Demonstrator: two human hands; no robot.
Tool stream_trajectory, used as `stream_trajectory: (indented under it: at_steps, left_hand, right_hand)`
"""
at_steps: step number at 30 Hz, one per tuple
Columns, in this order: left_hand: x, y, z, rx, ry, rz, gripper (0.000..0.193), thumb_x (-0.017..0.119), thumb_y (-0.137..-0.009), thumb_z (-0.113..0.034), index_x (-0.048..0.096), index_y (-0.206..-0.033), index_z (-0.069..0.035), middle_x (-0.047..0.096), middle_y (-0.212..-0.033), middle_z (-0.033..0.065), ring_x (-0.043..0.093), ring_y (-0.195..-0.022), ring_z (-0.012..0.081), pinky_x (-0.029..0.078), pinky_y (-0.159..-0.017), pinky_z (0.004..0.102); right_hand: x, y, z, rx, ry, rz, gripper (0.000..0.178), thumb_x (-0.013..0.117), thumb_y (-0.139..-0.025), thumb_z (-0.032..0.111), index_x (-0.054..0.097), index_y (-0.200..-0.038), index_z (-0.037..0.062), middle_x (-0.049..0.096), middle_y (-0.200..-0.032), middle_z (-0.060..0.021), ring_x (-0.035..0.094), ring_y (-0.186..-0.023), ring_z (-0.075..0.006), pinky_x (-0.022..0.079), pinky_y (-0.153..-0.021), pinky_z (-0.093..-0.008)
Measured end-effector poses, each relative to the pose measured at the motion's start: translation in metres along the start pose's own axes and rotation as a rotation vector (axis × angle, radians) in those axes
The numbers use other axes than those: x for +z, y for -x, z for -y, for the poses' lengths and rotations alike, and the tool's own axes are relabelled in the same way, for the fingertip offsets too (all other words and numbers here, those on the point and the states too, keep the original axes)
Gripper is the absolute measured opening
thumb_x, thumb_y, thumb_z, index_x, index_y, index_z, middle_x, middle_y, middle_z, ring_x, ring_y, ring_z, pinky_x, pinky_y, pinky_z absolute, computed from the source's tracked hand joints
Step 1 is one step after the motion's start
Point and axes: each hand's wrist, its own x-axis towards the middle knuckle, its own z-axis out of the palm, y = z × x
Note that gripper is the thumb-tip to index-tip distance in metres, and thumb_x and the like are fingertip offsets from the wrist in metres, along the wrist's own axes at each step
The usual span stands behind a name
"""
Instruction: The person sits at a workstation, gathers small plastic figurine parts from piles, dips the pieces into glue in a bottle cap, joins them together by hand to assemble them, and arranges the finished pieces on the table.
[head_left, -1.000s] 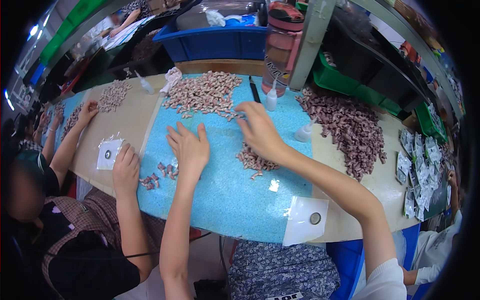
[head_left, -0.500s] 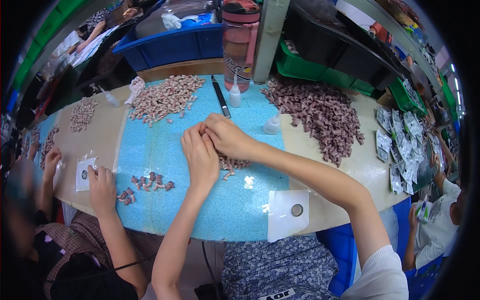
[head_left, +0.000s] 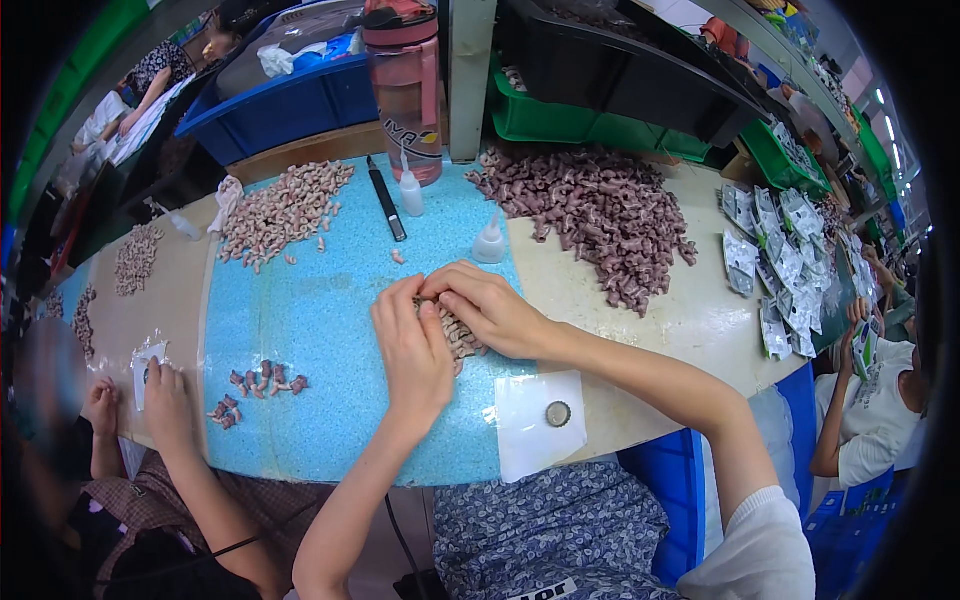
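Head view: apart 1 second ago, left hand (head_left: 412,352) and right hand (head_left: 500,315) now meet, curled, at the pile of pieces (head_left: 461,340) on the counter (head_left: 330,325), so both reach it; I cannot tell their grip.

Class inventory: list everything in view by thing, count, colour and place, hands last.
mat: one, blue, table's middle
pale pieces: one pile, pinkish, back left
dark pieces: one pile, purplish, back right
small pieces: one pile, pale, by hands
two-tone pieces: small group, brown and pale, left
dropper bottles: three, white, toward back
pen-like tool: one, black, mat's back
drink bottle: one, pink, back centre
bins: several, blue, black, green, back
packets: many, silver, far right
sheet: one, white, front right
cap: one, grey, on sheet
other people: several, sides and back
left hand, right hand: one each, bare, at small pieces
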Motion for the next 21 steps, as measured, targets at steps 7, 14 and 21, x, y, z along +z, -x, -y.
stream_trajectory:
  at_steps: [7, 14, 21]
  left_hand:
    - [-0.019, -0.045, 0.040, 0.050, -0.041, 0.167, 0.027, 0.049, -0.095, -0.010, 0.063, -0.114, 0.002, 0.054, -0.129, 0.0174, 0.046, -0.121, 0.0348, 0.037, -0.104, 0.0426]
    - [-0.010, -0.031, 0.012, 0.084, 0.046, 0.256, 0.026, 0.051, -0.093, -0.009, 0.063, -0.112, 0.003, 0.059, -0.122, 0.0165, 0.052, -0.114, 0.0330, 0.041, -0.100, 0.0412]
    - [-0.015, -0.027, -0.001, 0.120, 0.073, 0.170, 0.027, 0.055, -0.091, -0.004, 0.064, -0.115, 0.002, 0.062, -0.122, 0.0164, 0.054, -0.120, 0.0329, 0.041, -0.102, 0.0416]
  right_hand:
    - [-0.024, 0.026, 0.026, 0.069, 0.100, -0.305, 0.026, 0.063, -0.086, -0.002, 0.057, -0.111, -0.0014, 0.060, -0.103, -0.0128, 0.060, -0.085, -0.0219, 0.051, -0.073, -0.0342]
    - [-0.045, -0.007, -0.032, 0.259, 0.244, -0.292, 0.041, 0.076, -0.075, 0.007, 0.059, -0.112, 0.0007, 0.063, -0.103, -0.0128, 0.061, -0.065, -0.0192, 0.050, -0.063, -0.0341]
    - [-0.042, -0.051, -0.057, 0.223, 0.360, -0.368, 0.039, 0.077, -0.075, 0.009, 0.060, -0.109, -0.0016, 0.065, -0.101, -0.0151, 0.065, -0.070, -0.0232, 0.052, -0.067, -0.0376]
